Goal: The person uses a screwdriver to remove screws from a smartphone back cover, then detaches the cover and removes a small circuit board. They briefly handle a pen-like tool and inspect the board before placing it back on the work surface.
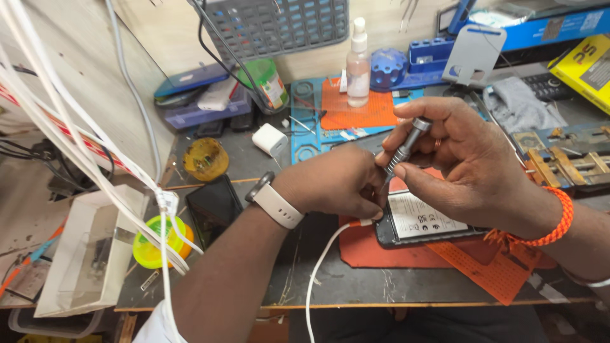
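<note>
My right hand point(467, 159) grips a small metal precision screwdriver point(406, 145), its tip pointing down at the upper left edge of an opened phone point(422, 222). The phone lies back-up on an orange mat point(375, 251), its battery showing. My left hand point(330, 184), with a white-strapped watch on the wrist, is closed over the phone's left end, steadying it beside the screwdriver tip. A white cable point(321, 267) with an orange collar is plugged into the phone's left end and runs off the table's front edge.
A dark phone point(213, 206) lies left of my forearm. Yellow round containers point(204, 159) and a white charger block point(270, 140) sit behind it. A clear bottle point(358, 63), blue tool holders and a grey basket line the back. White cables point(82, 152) hang at left. Clamps point(565, 162) are at right.
</note>
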